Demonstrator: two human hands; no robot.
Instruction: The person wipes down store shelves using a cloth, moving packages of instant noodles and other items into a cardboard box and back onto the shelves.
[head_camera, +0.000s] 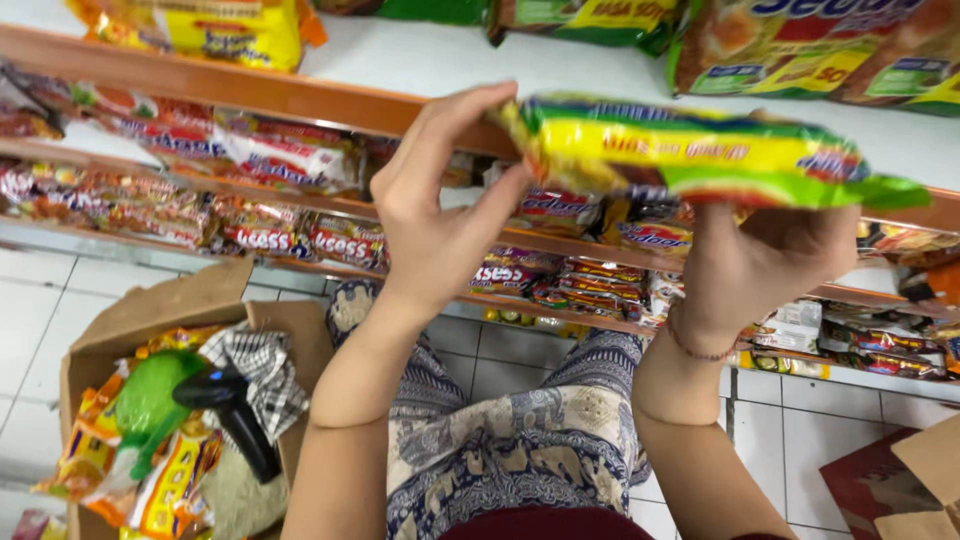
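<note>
Head view is showing the person holding a green and yellow noodle packet (700, 150) up in front of the orange edge of the upper shelf (300, 95). The right hand (770, 260) is supporting it from below, fingers closed under it. The left hand (440, 210) is pinching its left end. The smooth wrapper could slip from such a light pinch and drop toward the open cardboard box (150, 320) or the floor.

Arms: we wear no sleeves.
Right wrist: thin beaded bracelet (697, 350).
Legs: our patterned blue-and-cream trousers (520, 450).
</note>
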